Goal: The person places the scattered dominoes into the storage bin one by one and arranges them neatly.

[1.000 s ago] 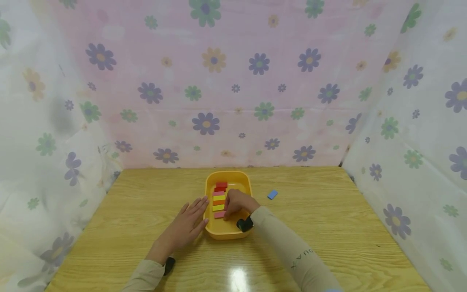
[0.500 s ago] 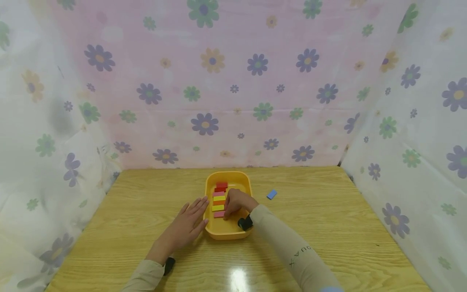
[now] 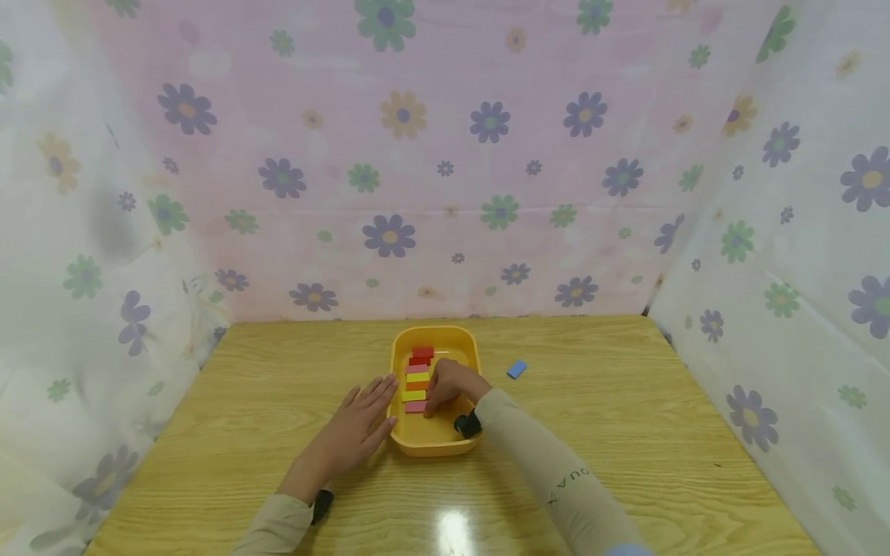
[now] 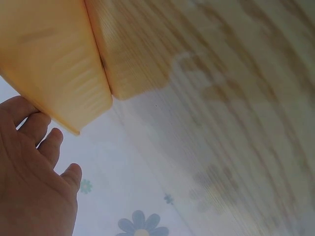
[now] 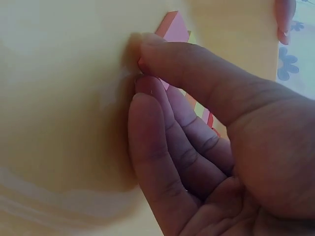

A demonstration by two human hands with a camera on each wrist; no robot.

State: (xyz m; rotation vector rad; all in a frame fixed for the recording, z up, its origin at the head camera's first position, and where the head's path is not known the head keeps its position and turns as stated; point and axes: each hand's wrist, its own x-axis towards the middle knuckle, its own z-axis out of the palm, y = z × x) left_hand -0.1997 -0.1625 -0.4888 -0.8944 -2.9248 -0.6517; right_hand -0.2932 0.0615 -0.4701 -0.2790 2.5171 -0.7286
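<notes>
Table edges: the wooden table (image 3: 612, 432) is fenced by flowered curtains (image 3: 445, 170) at 12, 9 and 3 o'clock; bare wood is seen at 9 and 3 o'clock of the tray.
Tray: a yellow tray (image 3: 467, 347) is set at the middle of the table, its long side running from 12 to 6 o'clock.
Blocks: a row of coloured blocks (image 3: 417, 378) is laid along the tray's 9 o'clock half, red at the 12 o'clock end, the pink block (image 3: 415, 407) at the 6 o'clock end.
Right hand: the right hand (image 3: 452, 384) is placed inside the tray, at 3 o'clock of the row; the fingers are bent and pressed together, and the pink block is touched at its end by the fingertips (image 5: 147, 64). Whether it is pinched cannot be told.
Left hand: the left hand (image 3: 354, 428) is laid flat on the wood with fingers straight and slightly spread, its fingertips against the tray's outer wall at 9 o'clock.
Nearby: a blue block (image 3: 517, 369) lies alone on the wood at 3 o'clock of the tray, apart from it.
Obstruction: the right hand is hemmed in by the tray's wall at 3 and 6 o'clock.
</notes>
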